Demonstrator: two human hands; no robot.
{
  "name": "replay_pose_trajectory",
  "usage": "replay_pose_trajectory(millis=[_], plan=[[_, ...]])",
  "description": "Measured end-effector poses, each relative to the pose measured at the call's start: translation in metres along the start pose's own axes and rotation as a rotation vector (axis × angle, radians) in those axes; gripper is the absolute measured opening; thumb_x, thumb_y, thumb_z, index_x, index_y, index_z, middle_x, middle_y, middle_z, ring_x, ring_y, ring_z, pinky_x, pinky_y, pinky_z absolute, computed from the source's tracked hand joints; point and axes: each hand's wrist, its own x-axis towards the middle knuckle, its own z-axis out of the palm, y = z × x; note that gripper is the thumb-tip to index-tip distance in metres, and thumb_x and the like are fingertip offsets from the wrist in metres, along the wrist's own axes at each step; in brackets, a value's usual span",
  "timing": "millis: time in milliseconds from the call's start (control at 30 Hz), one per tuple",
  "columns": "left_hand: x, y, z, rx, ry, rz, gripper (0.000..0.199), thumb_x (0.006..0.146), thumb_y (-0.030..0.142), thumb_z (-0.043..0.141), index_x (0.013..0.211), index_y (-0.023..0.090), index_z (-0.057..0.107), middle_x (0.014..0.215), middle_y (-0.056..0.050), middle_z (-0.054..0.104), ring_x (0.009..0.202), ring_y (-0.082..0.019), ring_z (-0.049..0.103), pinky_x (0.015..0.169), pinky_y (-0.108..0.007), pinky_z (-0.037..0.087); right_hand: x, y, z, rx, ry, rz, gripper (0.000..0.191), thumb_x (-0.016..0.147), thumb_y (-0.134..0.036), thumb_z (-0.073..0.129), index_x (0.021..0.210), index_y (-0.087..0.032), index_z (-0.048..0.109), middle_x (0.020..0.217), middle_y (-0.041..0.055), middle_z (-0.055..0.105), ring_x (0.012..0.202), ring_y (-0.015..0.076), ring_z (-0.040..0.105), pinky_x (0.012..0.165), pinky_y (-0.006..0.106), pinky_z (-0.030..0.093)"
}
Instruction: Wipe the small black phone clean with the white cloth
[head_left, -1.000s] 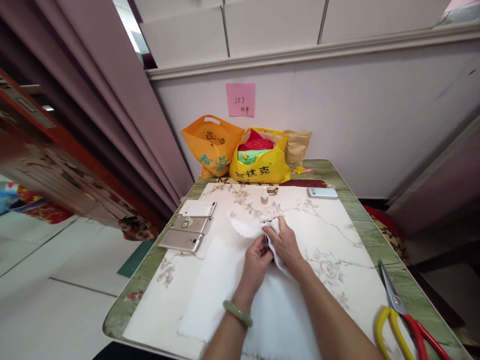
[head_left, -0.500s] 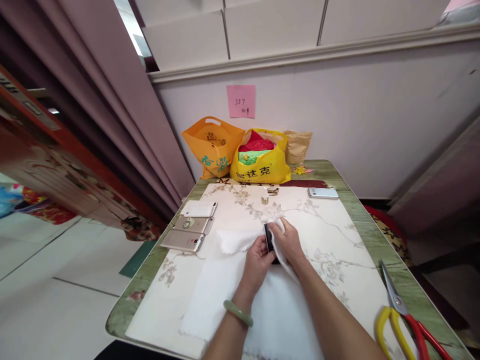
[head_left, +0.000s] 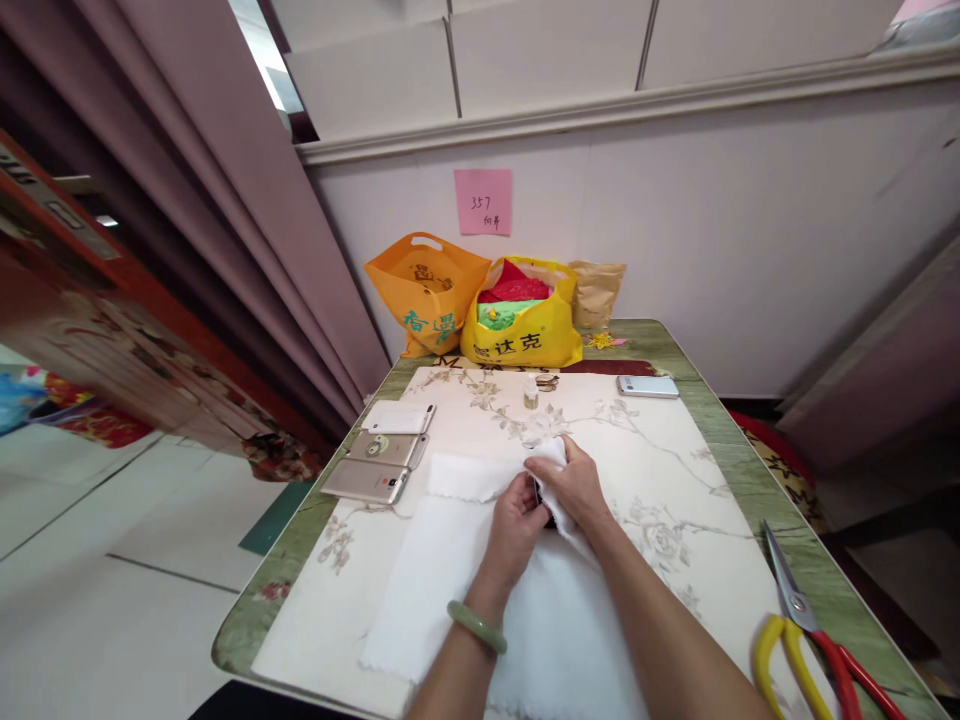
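My left hand is closed around the lower left side of a dark phone, most of which is hidden by cloth and fingers. A green bangle circles the left wrist. My right hand pinches a fold of white cloth and presses it over the phone's upper part. The rest of the white cloth lies spread on the table under both forearms, its left corner folded near the left hand. Just beyond the hands stands a small clear bottle with a white cap.
Three phones lie in a row at the left, and a silver phone at the back right. Scissors with red and yellow handles rest near the right edge. An orange bag and a stuffed yellow bag stand against the wall.
My right hand has drawn the cloth left over the phone's upper end, so less of its dark face shows. My left hand keeps its place. The cloth's left fold has shifted slightly.
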Motion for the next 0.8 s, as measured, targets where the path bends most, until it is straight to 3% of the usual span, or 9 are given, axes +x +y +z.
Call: replay_pose_trajectory(millis=[167,333,500,700,800], plan=[[-0.0001,0.0012,-0.0002,0.002,-0.042,-0.007,0.038,0.074,0.013,0.065,0.111,0.017,0.06,0.1,-0.006,0.069,0.094,-0.019,0.063,0.088,-0.031,0.047,0.0016,0.0028,0.0017,-0.004,0.077,-0.006,0.039,0.086,-0.055,0.045,0.065,-0.022,0.047,0.059,-0.0038,0.048,0.059,0.0145,0.043,0.06,0.026,0.036],[0.0002,0.0,-0.0005,-0.003,-0.008,-0.009,0.032,0.073,0.009,0.06,0.104,0.017,0.06,0.095,-0.005,0.069,0.087,-0.018,0.063,0.078,-0.029,0.049,-0.0004,0.0024,0.0014,-0.012,0.013,-0.003,0.037,0.071,-0.054,0.067,0.07,-0.022,0.048,0.061,-0.0055,0.049,0.059,0.0136,0.042,0.057,0.025,0.036],[-0.0003,0.0013,0.0001,0.006,-0.041,-0.002,0.035,0.075,0.011,0.062,0.109,0.017,0.059,0.098,-0.006,0.069,0.092,-0.018,0.063,0.087,-0.031,0.047,0.0013,0.0045,0.0017,-0.034,0.074,-0.036,0.038,0.087,-0.053,0.045,0.064,-0.022,0.045,0.058,-0.0044,0.046,0.059,0.014,0.043,0.06,0.026,0.036],[0.0001,0.0002,0.0001,-0.022,-0.004,-0.02,0.033,0.072,0.009,0.061,0.105,0.017,0.06,0.097,-0.006,0.069,0.086,-0.017,0.064,0.081,-0.03,0.049,-0.0016,-0.001,0.001,-0.028,0.023,0.008,0.036,0.069,-0.053,0.068,0.071,-0.021,0.053,0.062,-0.0049,0.053,0.059,0.0129,0.043,0.056,0.025,0.036],[-0.0002,0.002,0.0008,-0.028,-0.017,-0.028,0.033,0.073,0.012,0.063,0.106,0.017,0.06,0.097,-0.006,0.07,0.089,-0.018,0.064,0.083,-0.031,0.048,-0.001,-0.0001,0.0006,-0.056,0.047,-0.029,0.036,0.08,-0.055,0.055,0.067,-0.021,0.049,0.059,-0.0046,0.05,0.059,0.0134,0.043,0.058,0.025,0.035]])
